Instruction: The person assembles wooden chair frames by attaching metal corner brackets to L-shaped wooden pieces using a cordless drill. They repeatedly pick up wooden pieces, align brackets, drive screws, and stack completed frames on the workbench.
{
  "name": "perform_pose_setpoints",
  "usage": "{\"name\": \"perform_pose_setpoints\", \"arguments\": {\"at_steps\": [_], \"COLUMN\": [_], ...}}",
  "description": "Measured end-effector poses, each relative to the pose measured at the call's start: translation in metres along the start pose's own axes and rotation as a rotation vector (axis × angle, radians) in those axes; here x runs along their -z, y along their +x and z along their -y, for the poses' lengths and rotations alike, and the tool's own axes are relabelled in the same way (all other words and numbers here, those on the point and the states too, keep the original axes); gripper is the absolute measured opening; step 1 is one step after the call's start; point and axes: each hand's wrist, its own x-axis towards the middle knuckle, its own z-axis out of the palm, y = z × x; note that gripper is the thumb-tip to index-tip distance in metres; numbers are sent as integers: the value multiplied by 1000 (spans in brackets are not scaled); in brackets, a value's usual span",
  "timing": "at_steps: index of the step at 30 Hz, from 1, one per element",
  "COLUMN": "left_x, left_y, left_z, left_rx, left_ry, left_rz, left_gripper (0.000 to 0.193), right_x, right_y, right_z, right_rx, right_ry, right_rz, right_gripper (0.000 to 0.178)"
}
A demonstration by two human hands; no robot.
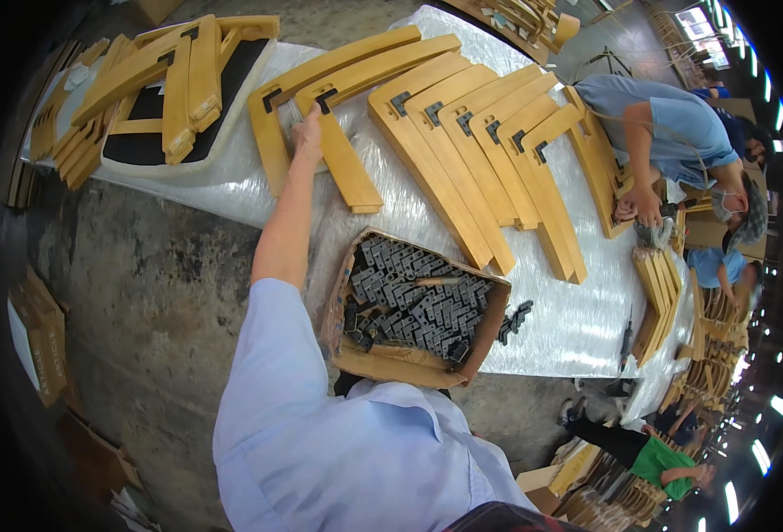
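Head view: left hand (pixel 308 133) reached out along the table (pixel 577 324), fingers closed round the top of a curved wooden chair leg (pixel 342 146) near its dark metal bracket (pixel 324 100). Right hand was out of sight. A cardboard box (pixel 391 362) of spare brackets sat nearer the body. Best, I judged, to keep hold close to the bracket end and line the leg up with its neighbours.

Bright, sharp, fisheye-bent, dark-rimmed

open brown carton (pixel 409 359) on table
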Motion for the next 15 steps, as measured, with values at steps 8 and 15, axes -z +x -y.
{"name": "perform_pose_setpoints", "arguments": {"at_steps": [8,15], "left_x": [10,27], "left_y": [-11,13], "left_z": [-8,-9], "left_rx": [21,108], "left_ry": [209,143], "left_rz": [-192,-124], "left_gripper": [84,85], "right_x": [-2,0], "right_y": [3,10], "right_z": [-15,-18], "right_rx": [-7,-2], "right_ry": [-11,-22], "right_rz": [19,35], "right_gripper": [49,49]}}
